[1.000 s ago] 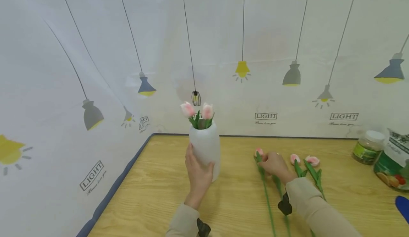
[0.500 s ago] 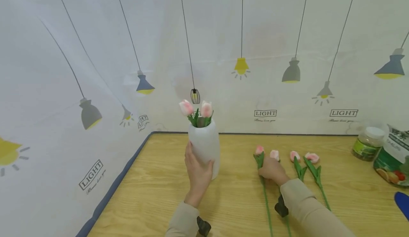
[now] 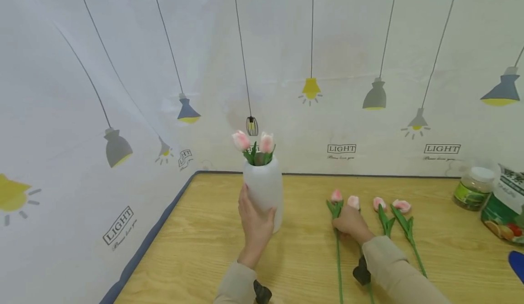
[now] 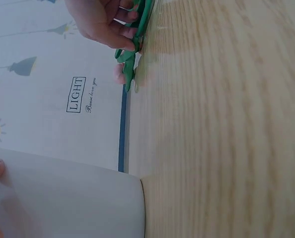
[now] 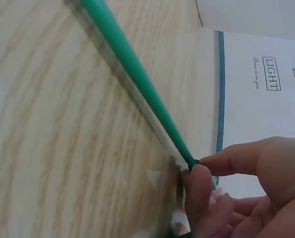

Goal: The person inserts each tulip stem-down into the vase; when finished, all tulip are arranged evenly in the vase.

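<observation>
Where the beige sleeves end, a black piece is worn at each wrist. By the right hand, the green stem of the leftmost loose tulip is pinched between thumb and forefinger, just below its leaves; the grip is shown close up in the right wrist view. This tulip is laid along the wooden table, its pink bloom pointed away from the person. Just beside it, a second tulip is partly hidden by the right hand. Farther right, a third tulip and a fourth tulip are laid near each other, blooms also turned away.

By the left hand, the white vase is gripped from the near side, fingers on its left and thumb on its right; it is stood upright on the table. Two pink tulips are held in its mouth.

At the right edge, a blue object is partly seen; beyond it are placed a printed bag and a white-lidded jar. At the back, the wall covering is printed with hanging lamps.
</observation>
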Motion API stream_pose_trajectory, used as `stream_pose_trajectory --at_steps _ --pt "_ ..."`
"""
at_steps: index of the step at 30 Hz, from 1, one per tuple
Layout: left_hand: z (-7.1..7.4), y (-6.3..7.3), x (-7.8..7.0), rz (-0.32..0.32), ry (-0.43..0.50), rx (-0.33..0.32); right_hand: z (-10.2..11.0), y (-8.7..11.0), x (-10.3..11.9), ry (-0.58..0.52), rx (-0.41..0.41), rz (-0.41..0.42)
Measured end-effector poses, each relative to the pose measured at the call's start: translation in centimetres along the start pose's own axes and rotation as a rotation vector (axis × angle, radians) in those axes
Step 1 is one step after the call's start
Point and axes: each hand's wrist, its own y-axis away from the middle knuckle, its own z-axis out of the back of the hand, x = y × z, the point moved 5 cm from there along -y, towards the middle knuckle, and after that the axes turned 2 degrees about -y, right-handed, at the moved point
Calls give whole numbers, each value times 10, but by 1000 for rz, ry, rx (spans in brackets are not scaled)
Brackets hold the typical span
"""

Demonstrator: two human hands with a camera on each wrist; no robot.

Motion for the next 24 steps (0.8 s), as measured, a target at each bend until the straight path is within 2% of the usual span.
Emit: stream_pose_trajectory --at_steps 1,4,8,10,12,15,24 --pt "0 0 0 1 0 3 0 0 -1 1 -12 5" --pt "-1 0 0 -1 3 9 2 0 2 -15 -47 92" --pt "-1 0 0 1 2 0 0 0 11 -135 -3 213" --pt "0 1 1 4 0 -3 0 1 16 -219 32 217" --pt "0 2 1 9 3 -4 2 0 22 -268 33 234" --pt "-1 2 2 19 5 0 10 -1 30 -295 -14 266" --pt "0 1 0 9 0 5 36 -5 54 -369 -129 259"
